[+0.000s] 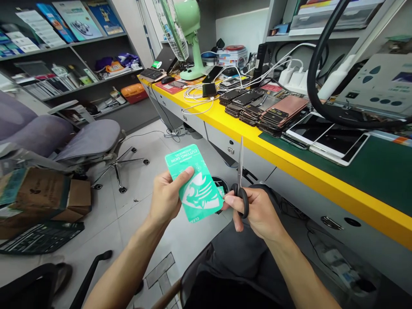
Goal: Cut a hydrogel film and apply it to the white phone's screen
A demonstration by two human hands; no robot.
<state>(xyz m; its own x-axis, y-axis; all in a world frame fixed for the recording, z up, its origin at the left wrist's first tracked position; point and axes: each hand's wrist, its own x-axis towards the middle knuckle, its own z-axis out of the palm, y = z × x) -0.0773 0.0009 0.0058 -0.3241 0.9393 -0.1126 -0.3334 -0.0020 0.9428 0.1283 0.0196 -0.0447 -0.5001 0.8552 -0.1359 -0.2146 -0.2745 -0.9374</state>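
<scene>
A mint-green rectangular cardboard packet carries white capitals reading "CUTTING SKIN" toward its 11 o'clock edge, printed upside down from this viewpoint, with the smaller word "HYDROGEL" just beside them. Toward the packet's 7 o'clock corner, the letters "CLEA" are visible before the rest of the word is cut off from view. At 10 o'clock in the scene, glossy blue-and-white brochures stand on a grey shelf, but their print is too small to read.
</scene>
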